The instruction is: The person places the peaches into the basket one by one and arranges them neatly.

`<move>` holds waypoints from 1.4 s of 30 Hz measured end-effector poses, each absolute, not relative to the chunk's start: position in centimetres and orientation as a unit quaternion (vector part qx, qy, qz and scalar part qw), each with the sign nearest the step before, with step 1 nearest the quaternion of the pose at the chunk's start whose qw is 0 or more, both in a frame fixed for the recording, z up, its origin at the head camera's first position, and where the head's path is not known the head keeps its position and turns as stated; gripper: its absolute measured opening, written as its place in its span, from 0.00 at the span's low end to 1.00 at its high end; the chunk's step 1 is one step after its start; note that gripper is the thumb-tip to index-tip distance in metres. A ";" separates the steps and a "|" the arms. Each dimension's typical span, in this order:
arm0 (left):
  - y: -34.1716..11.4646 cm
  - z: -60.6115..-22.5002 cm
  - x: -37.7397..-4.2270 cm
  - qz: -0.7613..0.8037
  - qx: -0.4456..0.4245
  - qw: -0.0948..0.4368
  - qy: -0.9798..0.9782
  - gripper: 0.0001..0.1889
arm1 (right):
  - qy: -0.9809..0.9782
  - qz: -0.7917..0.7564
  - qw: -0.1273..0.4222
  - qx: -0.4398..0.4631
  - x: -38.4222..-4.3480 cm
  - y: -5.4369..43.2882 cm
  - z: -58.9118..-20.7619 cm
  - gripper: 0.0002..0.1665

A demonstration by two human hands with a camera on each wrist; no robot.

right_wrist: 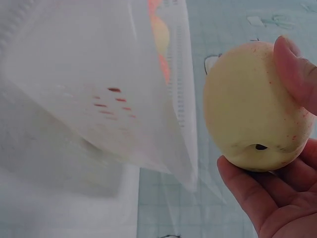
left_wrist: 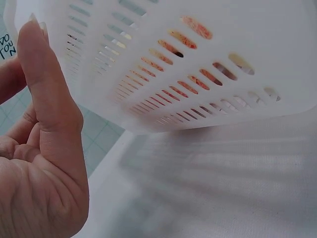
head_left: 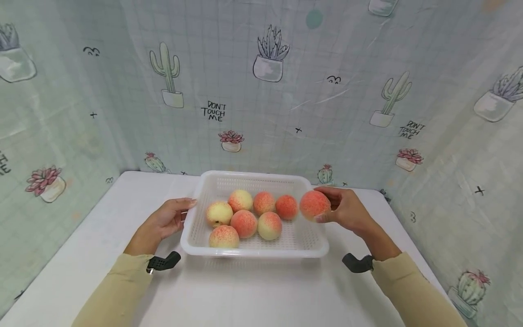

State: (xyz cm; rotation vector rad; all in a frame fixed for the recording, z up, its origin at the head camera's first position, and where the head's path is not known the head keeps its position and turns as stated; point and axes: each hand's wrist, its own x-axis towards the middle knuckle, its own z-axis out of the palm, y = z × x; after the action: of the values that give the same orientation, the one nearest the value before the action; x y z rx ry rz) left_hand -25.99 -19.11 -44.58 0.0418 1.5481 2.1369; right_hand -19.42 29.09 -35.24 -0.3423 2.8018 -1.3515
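A white plastic basket [head_left: 253, 252] stands on the table with several red and yellow peaches in it, one of them a middle peach [head_left: 244, 224]. My left hand [head_left: 165, 220] is at the basket's left side, its fingertips by the rim and none reaching inside. In the left wrist view the left hand [left_wrist: 49, 124] lies against the slotted wall. My right hand [head_left: 347, 210] holds a peach [head_left: 314, 205] over the basket's right rim. Thumb and fingers grip that peach [right_wrist: 252, 109] in the right wrist view, where its pale side and dark stem hollow face the camera.
A white table [head_left: 253, 290] lies beneath the basket. Around it on three sides hangs a pale green curtain [head_left: 245, 91] printed with cacti and potted plants. Both wrists wear dark straps, including a left strap [head_left: 163, 262].
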 end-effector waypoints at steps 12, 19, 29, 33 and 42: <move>-18.8 -44.1 -26.0 0.790 0.024 0.249 0.561 0.08 | 0.899 -0.412 0.034 -0.146 -18.7 27.4 -35.5 0.44; -19.1 -44.1 -26.0 0.798 0.023 0.246 0.550 0.09 | 0.904 -0.393 0.057 -0.156 -18.6 26.4 -35.4 0.45; -19.1 -44.4 -26.1 0.802 0.021 0.251 0.542 0.10 | 0.909 -0.365 0.075 -0.186 -18.7 25.6 -35.4 0.45; -19.1 -44.4 -26.2 0.801 0.020 0.252 0.543 0.10 | 0.914 -0.350 0.079 -0.188 -18.8 25.4 -35.6 0.44; -19.1 -44.6 -26.0 0.794 0.015 0.252 0.553 0.08 | 0.916 -0.332 0.103 -0.198 -18.6 25.2 -36.3 0.45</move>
State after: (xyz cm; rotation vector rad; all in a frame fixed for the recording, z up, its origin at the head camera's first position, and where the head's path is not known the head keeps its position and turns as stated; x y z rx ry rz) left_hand -26.02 -19.05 -44.62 0.0404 1.5040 2.1609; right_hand -18.58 25.19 -36.32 -0.5841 2.7041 -0.9811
